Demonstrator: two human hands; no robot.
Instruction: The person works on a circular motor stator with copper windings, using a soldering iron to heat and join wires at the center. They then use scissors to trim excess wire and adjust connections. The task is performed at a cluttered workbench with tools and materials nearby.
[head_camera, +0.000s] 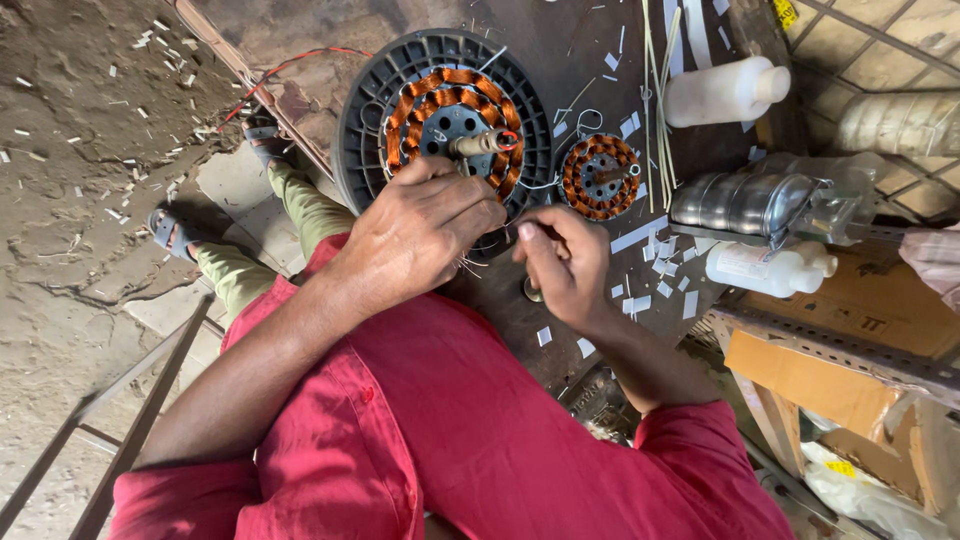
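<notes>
Left hand (425, 232) resting, fingers curled, on the near edge of the big fan motor (445, 125) and pinching thin pale wire ends (470, 265). Right hand (565, 262) closing thumb and forefinger on the same fine wires, just beside the left. Motor lying flat on the dark workbench (560, 60): round grey ribbed housing, ring of orange copper coils, metal shaft sticking out of the centre. Sitting just right of it, a smaller copper-wound stator (600, 177). Further right, white plastic bottles (725, 92) and paper scraps (640, 235) lying.
</notes>
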